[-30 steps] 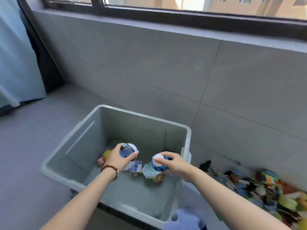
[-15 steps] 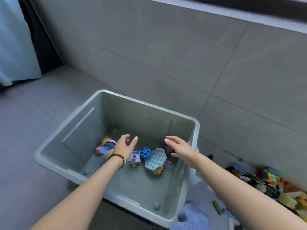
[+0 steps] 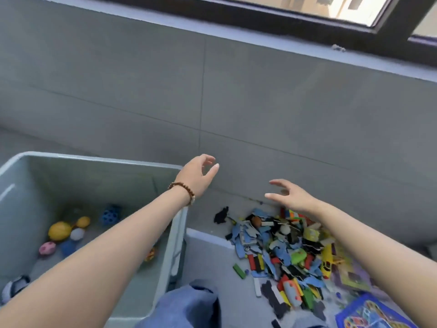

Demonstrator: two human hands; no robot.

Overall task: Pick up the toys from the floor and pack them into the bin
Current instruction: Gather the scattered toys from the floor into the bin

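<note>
- Above the toy pile on the floor, the right hand hovers, fingers spread, empty.
- Left hand, empty too, hangs past the bin rim.
- Balls lie inside the bin.

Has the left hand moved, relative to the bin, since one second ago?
Yes. The left hand was inside the bin; it now reaches past the right rim.

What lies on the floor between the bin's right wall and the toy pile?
In the head view, bare grey floor separates the bin from the toy pile; only a green block lies there.
</note>
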